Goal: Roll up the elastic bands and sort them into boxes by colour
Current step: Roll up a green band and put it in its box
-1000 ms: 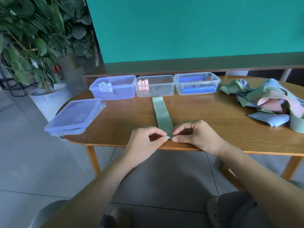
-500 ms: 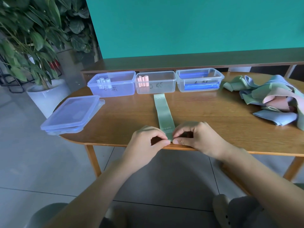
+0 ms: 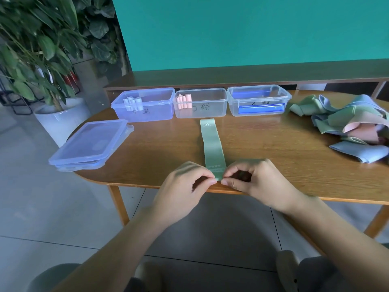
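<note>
The green band [image 3: 212,144] lies flat on the bench [image 3: 273,157], its near end pinched by left hand [image 3: 185,186] and right hand [image 3: 252,182]. A loose first turn could unroll.

Wall: a teal panel [image 3: 252,30] is seen behind a long wooden ledge [image 3: 252,73].
Floor: large grey tiles [image 3: 42,207] are laid with dark seams.
Furniture: a rounded wooden table [image 3: 160,152] is set on angled legs.
Corner: a leafy plant [image 3: 37,43] is kept in a white pot [image 3: 61,121].
Light: soft daylight is cast evenly.
</note>
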Demonstrator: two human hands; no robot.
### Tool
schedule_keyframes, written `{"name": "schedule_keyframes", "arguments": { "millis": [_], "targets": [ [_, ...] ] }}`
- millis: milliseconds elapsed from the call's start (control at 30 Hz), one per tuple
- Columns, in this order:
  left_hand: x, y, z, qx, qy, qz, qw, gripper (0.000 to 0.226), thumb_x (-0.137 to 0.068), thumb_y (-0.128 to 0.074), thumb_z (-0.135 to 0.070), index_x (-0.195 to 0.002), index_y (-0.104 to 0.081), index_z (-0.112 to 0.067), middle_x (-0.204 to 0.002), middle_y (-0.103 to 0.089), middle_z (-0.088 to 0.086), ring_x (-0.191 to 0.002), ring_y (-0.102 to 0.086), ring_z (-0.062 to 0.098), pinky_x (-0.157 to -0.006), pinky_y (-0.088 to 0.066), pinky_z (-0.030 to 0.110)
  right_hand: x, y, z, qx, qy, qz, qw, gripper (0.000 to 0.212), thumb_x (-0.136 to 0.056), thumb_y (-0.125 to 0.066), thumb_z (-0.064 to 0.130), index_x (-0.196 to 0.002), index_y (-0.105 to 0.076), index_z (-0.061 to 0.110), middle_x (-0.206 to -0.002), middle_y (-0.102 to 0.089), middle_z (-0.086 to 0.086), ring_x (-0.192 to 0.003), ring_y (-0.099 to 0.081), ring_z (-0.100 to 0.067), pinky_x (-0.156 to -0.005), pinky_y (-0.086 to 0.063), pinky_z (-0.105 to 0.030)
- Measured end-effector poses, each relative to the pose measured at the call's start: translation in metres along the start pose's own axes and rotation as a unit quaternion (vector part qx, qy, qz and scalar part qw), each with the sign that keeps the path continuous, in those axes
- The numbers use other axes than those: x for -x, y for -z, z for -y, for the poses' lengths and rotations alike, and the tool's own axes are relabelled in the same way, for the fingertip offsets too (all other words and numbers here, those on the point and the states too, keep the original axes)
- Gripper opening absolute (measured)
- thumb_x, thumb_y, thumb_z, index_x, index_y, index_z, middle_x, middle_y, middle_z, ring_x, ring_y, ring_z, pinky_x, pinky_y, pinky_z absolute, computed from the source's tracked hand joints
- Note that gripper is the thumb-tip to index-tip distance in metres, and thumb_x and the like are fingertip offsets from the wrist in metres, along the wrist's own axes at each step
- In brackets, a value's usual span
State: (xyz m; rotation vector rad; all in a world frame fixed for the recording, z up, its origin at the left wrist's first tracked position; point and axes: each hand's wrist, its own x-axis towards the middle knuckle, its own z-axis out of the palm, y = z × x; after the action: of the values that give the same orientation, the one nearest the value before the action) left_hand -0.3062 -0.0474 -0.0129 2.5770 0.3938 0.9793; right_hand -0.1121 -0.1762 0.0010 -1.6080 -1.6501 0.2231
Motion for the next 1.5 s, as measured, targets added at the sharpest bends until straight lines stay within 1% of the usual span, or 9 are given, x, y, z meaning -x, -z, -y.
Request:
{"name": "schedule_keyframes", "arguments": {
  "millis": [233,367,567,700,833,1100,1200,1333,1500],
  "targets": [
    [0.000,-0.002,-0.003,-0.001,0.022,0.009,1.000,0.025,-0.095,-0.061,-0.041,-0.100,-0.073,-0.019,-0.096,-0.069,-0.011,-0.090,-0.064,0.006,-0.074,-0.055,0.032,0.000,0.003,0.001,0.014,0.045,0.007,0.999,0.020,-0.085,-0.078,0.029,-0.100,-0.079,0.016,-0.101,-0.072,0.011,-0.094,-0.068,-0.005,-0.083,-0.050,-0.016],
    [0.000,-0.002,-0.005,-0.014,0.024,0.015,1.000,0.021,-0.093,-0.064,-0.038,-0.095,-0.075,-0.020,-0.101,-0.067,-0.016,-0.099,-0.059,0.001,-0.084,-0.051,0.026,0.001,0.004,0.000,0.007,0.021,0.008,1.000,0.013,-0.083,-0.083,0.026,-0.090,-0.077,0.017,-0.091,-0.072,0.010,-0.086,-0.068,-0.012,-0.078,-0.053,-0.028],
    [-0.002,-0.002,-0.007,0.006,0.068,0.009,0.998,0.009,-0.087,-0.075,-0.032,-0.087,-0.077,-0.023,-0.101,-0.064,-0.018,-0.103,-0.057,-0.002,-0.086,-0.045,0.015,0.000,0.007,0.000,-0.042,-0.053,0.013,0.998,0.015,-0.079,-0.085,0.032,-0.083,-0.077,0.020,-0.082,-0.074,0.007,-0.073,-0.065,-0.011,-0.072,-0.051,-0.031],
    [-0.004,-0.001,-0.008,0.007,0.104,0.016,0.994,0.014,-0.085,-0.076,-0.036,-0.085,-0.076,-0.022,-0.102,-0.061,-0.018,-0.103,-0.056,0.000,-0.084,-0.043,0.012,-0.002,0.008,-0.001,-0.018,-0.023,0.041,0.999,0.013,-0.082,-0.083,0.028,-0.083,-0.077,0.017,-0.095,-0.073,0.009,-0.089,-0.067,-0.012,-0.078,-0.049,-0.023],
    [-0.005,-0.001,-0.008,-0.007,0.115,0.019,0.993,0.017,-0.086,-0.074,-0.035,-0.086,-0.076,-0.019,-0.105,-0.057,-0.015,-0.101,-0.055,0.004,-0.083,-0.038,0.011,-0.003,0.009,0.000,-0.008,-0.034,0.050,0.998,0.010,-0.087,-0.078,0.024,-0.083,-0.076,0.016,-0.101,-0.069,0.009,-0.089,-0.064,-0.007,-0.076,-0.039,-0.011],
    [-0.011,-0.001,-0.010,-0.016,0.141,0.038,0.989,0.013,-0.087,-0.072,-0.032,-0.085,-0.070,-0.019,-0.108,-0.050,-0.012,-0.105,-0.046,-0.008,-0.083,-0.030,0.000,-0.011,0.007,0.003,0.013,-0.120,0.058,0.991,0.018,-0.089,-0.075,0.029,-0.074,-0.068,0.023,-0.104,-0.060,0.013,-0.079,-0.058,-0.005,-0.069,-0.041,-0.016],
    [-0.014,0.004,-0.011,0.014,0.151,0.053,0.987,0.004,-0.088,-0.072,-0.026,-0.087,-0.068,-0.026,-0.108,-0.052,-0.012,-0.103,-0.049,-0.003,-0.081,-0.032,0.003,-0.015,0.008,0.003,0.008,-0.149,0.060,0.987,0.019,-0.087,-0.077,0.031,-0.073,-0.068,0.024,-0.104,-0.059,0.012,-0.074,-0.056,-0.003,-0.065,-0.041,-0.014],
    [-0.016,0.006,-0.009,0.039,0.110,0.077,0.990,0.012,-0.092,-0.068,-0.016,-0.092,-0.072,-0.027,-0.101,-0.059,-0.013,-0.099,-0.054,0.003,-0.082,-0.042,0.015,-0.019,0.007,0.002,0.022,-0.159,0.059,0.985,0.018,-0.086,-0.078,0.033,-0.073,-0.069,0.025,-0.107,-0.057,0.014,-0.076,-0.056,-0.001,-0.066,-0.040,-0.011],
    [-0.014,0.004,-0.003,0.009,0.065,0.081,0.995,0.011,-0.095,-0.064,-0.021,-0.095,-0.074,-0.025,-0.094,-0.061,-0.017,-0.095,-0.058,0.007,-0.078,-0.049,0.024,-0.016,0.008,0.000,0.007,-0.111,0.049,0.993,0.009,-0.087,-0.078,0.029,-0.083,-0.071,0.025,-0.106,-0.058,0.008,-0.084,-0.057,-0.007,-0.074,-0.041,-0.013]
  ]
}}
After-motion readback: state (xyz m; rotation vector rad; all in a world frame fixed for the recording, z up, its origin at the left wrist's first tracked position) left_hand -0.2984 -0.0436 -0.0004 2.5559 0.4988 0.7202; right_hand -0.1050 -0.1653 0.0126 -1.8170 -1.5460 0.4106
